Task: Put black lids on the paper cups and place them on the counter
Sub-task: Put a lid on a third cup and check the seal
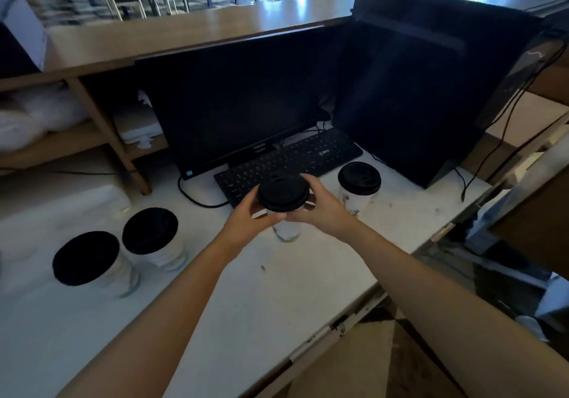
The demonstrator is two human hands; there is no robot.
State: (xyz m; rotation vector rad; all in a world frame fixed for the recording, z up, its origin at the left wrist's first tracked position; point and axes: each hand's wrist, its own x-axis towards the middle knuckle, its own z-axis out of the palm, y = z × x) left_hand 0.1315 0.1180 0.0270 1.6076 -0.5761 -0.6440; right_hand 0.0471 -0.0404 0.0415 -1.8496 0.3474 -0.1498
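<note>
Head view: your left hand (246,216) and right hand (323,209) both curl round a paper cup (286,231) capped with a black lid (283,194), over the white counter (277,290) before the keyboard (292,157); a right lidded cup (358,191) stands beside; two left lidded cups (154,237) stand well apart.
</note>
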